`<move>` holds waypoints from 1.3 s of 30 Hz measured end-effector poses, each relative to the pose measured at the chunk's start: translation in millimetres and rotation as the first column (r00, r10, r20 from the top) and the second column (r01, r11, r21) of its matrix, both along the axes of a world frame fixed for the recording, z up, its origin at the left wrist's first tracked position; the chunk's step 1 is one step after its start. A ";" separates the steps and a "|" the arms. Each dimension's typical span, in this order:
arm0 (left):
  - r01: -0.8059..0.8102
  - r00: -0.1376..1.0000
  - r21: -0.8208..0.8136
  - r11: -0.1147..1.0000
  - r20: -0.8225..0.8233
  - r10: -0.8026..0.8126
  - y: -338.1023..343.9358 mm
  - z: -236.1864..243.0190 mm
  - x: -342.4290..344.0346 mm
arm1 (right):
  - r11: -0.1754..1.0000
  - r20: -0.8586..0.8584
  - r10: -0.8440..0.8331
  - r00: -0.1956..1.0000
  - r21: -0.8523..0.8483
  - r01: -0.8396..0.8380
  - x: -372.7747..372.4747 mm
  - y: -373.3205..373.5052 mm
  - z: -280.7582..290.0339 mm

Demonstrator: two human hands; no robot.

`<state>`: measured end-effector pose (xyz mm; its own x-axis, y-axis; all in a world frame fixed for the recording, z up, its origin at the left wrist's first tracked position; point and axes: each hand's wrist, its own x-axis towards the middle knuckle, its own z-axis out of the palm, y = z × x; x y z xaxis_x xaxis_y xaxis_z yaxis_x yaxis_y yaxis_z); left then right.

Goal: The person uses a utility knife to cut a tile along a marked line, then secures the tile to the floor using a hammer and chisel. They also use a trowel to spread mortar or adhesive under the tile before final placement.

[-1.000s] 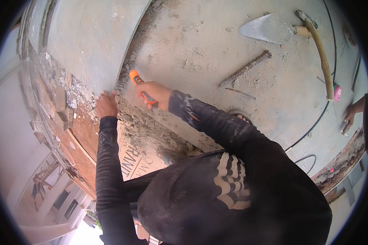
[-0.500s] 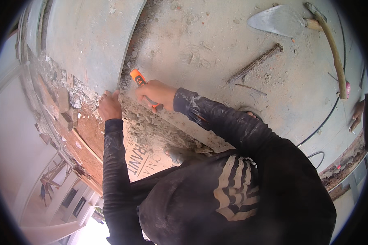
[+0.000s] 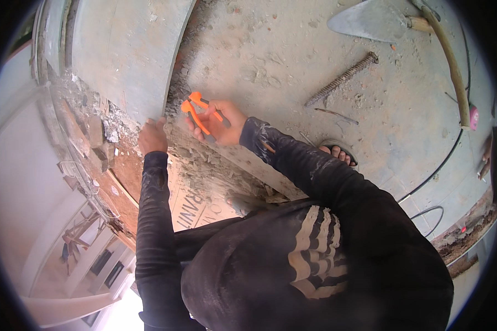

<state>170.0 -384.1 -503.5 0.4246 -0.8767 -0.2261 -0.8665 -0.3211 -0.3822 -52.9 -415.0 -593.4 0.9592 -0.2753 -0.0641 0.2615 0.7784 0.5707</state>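
Observation:
My right hand [image 3: 232, 118] is closed around an orange-and-black hand tool [image 3: 191, 113] that looks like pliers, its two arms spread apart. It is over the line of rubble beside the large grey slab [image 3: 130, 55]. My left hand [image 3: 152, 137] is at the slab's near corner, with bent fingers against its edge; the fingertips are partly hidden. Grey broken mortar [image 3: 204, 165] lies under and between my hands.
At the far right lie a trowel [image 3: 367, 21] and a wooden-handled tool [image 3: 450, 66]. A ridged metal rod [image 3: 342, 79] rests on the dusty floor. My foot [image 3: 338, 154] is right of my forearm. A black cable [image 3: 436, 168] curves along the right, near another person's hand [image 3: 486, 157]. Rubble and wood pieces [image 3: 96, 132] lie left.
My right hand has turned palm up and moved slightly right, and the orange tool now shows both arms spread. My left hand stays at the slab's corner.

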 end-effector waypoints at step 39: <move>-0.956 -0.069 0.070 0.286 -0.998 0.014 -46.1 -74.9 -91.1 | 0.093 -0.761 -0.484 0.431 -0.535 -0.840 -273.0 48.5 84.1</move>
<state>78.9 -430.3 -578.3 0.7436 -0.4614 -0.4838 0.2572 -0.4705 0.8441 -325.9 -366.5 -509.3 0.6237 -0.5458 -0.5595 -0.3526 0.4424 -0.8246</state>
